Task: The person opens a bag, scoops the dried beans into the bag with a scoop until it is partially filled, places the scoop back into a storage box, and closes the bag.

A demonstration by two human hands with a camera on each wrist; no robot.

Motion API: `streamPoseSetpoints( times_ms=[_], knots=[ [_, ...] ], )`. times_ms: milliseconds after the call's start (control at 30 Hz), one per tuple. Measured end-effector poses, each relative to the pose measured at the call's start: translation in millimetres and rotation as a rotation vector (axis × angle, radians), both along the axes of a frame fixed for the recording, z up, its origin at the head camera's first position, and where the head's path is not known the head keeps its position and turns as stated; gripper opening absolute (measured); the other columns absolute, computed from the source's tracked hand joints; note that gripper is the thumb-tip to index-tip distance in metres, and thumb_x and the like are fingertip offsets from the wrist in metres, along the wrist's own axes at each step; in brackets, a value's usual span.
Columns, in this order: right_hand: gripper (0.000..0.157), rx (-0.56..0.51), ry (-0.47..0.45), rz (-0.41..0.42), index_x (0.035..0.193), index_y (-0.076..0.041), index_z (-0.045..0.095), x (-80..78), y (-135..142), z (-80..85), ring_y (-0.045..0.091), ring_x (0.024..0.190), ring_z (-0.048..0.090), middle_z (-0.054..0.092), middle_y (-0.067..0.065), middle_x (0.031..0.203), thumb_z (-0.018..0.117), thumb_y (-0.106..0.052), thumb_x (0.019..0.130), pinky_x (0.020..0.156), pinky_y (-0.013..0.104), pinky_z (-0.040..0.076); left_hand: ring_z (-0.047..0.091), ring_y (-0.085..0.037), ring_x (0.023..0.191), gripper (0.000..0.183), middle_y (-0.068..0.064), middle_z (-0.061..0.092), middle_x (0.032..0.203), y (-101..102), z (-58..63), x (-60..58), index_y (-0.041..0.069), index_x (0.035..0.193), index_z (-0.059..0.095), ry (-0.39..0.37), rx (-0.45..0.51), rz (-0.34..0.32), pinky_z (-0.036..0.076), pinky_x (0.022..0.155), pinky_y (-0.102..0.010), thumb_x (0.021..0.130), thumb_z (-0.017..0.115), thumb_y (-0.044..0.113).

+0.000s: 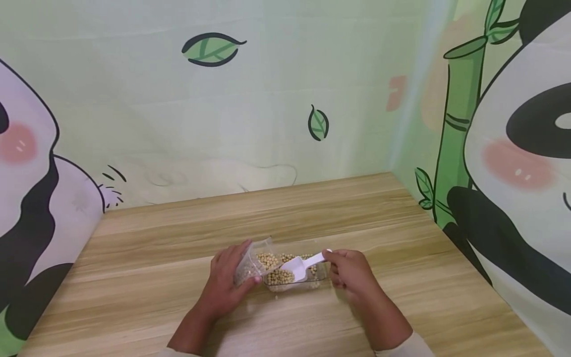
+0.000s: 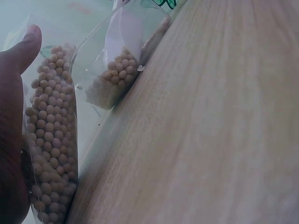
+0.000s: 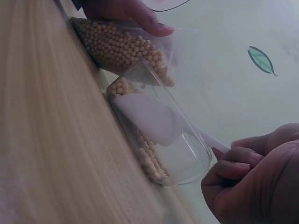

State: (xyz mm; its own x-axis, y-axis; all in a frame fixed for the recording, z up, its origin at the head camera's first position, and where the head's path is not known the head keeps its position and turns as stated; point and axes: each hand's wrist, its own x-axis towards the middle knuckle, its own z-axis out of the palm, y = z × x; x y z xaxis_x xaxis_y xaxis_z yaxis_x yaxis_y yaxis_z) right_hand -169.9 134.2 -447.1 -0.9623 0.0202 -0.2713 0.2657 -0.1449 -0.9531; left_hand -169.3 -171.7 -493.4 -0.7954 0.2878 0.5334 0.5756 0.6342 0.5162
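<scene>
My left hand [image 1: 227,277] grips a clear plastic bag [image 2: 51,126] of round, pale yellow soybeans [image 3: 124,49]. The bag leans with its mouth against the left end of a clear rectangular container [image 1: 278,286]. More soybeans lie in the container, heaped toward its left end. With fingers curled, my right hand [image 1: 352,271] holds a white scoop [image 1: 296,269] by its handle. The scoop's bowl sits inside the container among the beans, and its handle slopes up over the right end. In the right wrist view the bowl [image 3: 152,116] shows through the clear wall.
Container and bag stand on a wood-grain table [image 1: 357,218]. A wall cloth [image 1: 276,99] with printed pandas, bamboo and leaves rises behind the table and at its sides. One small pale bit [image 1: 276,297] lies on the table in front of the container.
</scene>
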Motion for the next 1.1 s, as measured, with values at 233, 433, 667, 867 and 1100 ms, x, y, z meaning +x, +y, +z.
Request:
streamPoseSetpoints(
  times_ms=[233,433,667,867,1100],
  knots=[
    [0.041,-0.068,-0.041,0.217,0.069,-0.016,0.049,-2.6,9.5,-3.6,0.002,0.046,0.031,0.031,-0.011,0.056,0.062,-0.009,0.108,0.047,0.017,0.028,0.058,-0.041,0.139,0.079,-0.017,0.065,0.147,0.4,1.3,1.2,0.007,0.161,0.05,-0.02,0.005,0.003,0.03,0.118,-0.07,0.092,0.081,0.032],
    [0.045,-0.16,-0.067,0.297,0.069,-0.019,0.044,-4.1,13.8,-4.6,-0.001,0.046,0.031,0.029,-0.014,0.055,0.056,-0.008,0.11,0.047,0.015,0.028,0.058,-0.041,0.139,0.08,-0.017,0.064,0.146,-0.1,1.8,1.7,0.009,0.162,0.049,-0.021,-0.007,0.01,0.03,0.118,-0.07,0.093,0.08,0.033],
    [0.036,-0.27,-0.108,0.258,0.078,-0.016,0.049,-6.7,14.1,-6.9,-0.002,0.044,0.03,0.029,-0.014,0.055,0.048,-0.009,0.113,0.046,0.014,0.027,0.058,-0.04,0.138,0.079,-0.017,0.065,0.147,-0.4,2.0,1.3,0.01,0.162,0.048,-0.026,-0.004,0.008,0.03,0.119,-0.069,0.093,0.081,0.033],
    [0.036,-0.299,-0.14,0.201,0.08,-0.015,0.051,-9.2,14.9,-7.2,-0.002,0.044,0.03,0.03,-0.013,0.055,0.045,-0.011,0.115,0.046,0.014,0.027,0.059,-0.04,0.137,0.078,-0.017,0.065,0.146,-0.2,1.6,0.8,0.008,0.161,0.049,-0.014,-0.002,0.003,0.03,0.117,-0.069,0.093,0.08,0.031],
    [0.037,-0.317,-0.166,0.153,0.079,-0.015,0.05,-11.5,17.6,-7.5,-0.001,0.045,0.029,0.029,-0.013,0.055,0.042,-0.013,0.115,0.046,0.014,0.026,0.059,-0.039,0.136,0.077,-0.017,0.066,0.145,-0.1,0.1,0.0,0.005,0.16,0.05,0.006,-0.008,0.006,0.032,0.116,-0.069,0.093,0.079,0.028]
  ],
)
